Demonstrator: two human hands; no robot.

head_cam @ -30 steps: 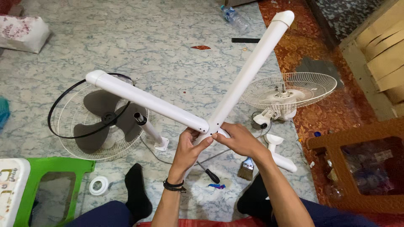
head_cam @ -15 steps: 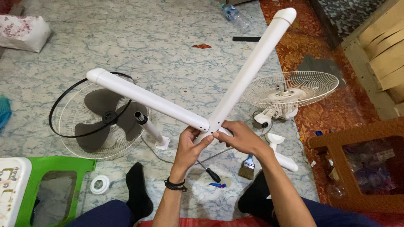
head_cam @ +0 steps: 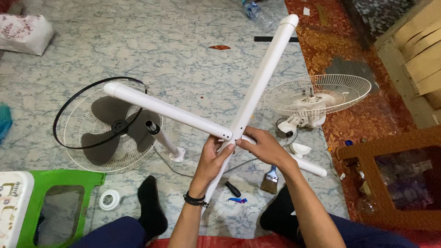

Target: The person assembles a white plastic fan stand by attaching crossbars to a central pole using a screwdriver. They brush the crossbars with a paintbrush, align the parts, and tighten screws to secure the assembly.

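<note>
Above my lap, at scene centre, I hold the white cross-shaped plastic fan base (head_cam: 239,112), two long rounded bars crossing at a hub with small dark holes. My left hand (head_cam: 212,158) is closed around the near-left bar just below the hub; my right hand (head_cam: 262,146) is wrapped over the hub from the right, fingers curled shut on it. Both bars are smooth and glossy, with capped ends.

Far left, a white soft bag with a pink pattern (head_cam: 25,33) lies on the grey marbled floor (head_cam: 161,41). Near left stands a green plastic stool (head_cam: 50,202). At left lies a white wire fan guard with grey blades (head_cam: 108,128); at right, a second white wire guard with its motor (head_cam: 317,94).
</note>
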